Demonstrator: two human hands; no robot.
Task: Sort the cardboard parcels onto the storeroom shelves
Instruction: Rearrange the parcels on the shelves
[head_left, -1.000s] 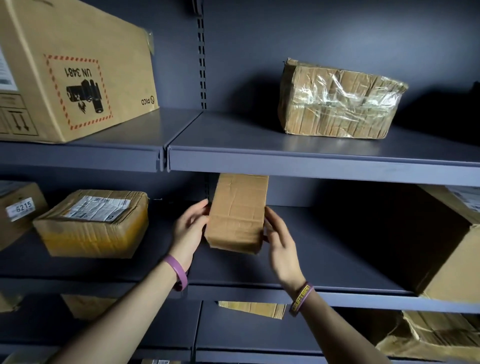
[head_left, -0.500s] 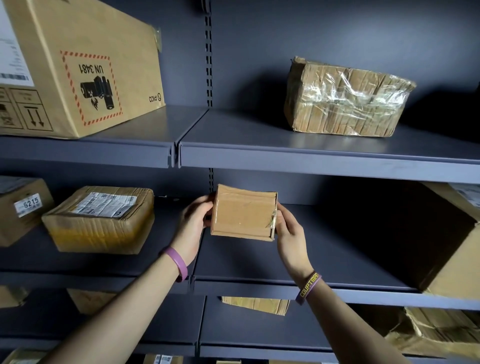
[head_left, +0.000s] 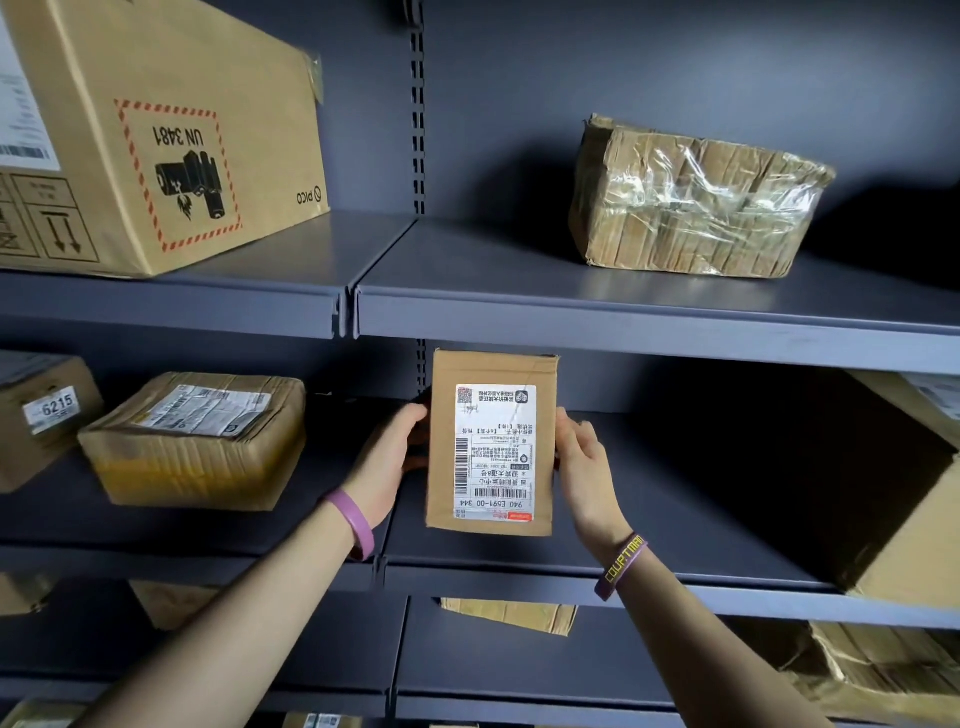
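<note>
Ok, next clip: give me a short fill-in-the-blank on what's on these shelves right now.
1. The small parcel is held between ____ hands.
2. Its shipping label faces the ____.
3. The number on the sticker of the box at the far left is ____.
4. The wristband on the left hand is ____.

Missing words: both; camera; 6215; purple

dim storeroom light falls from the front; the shelf recess at right sinks into deep shadow, glare streaks the plastic-wrapped parcel, and shelf lines bow toward the frame edges.
</note>
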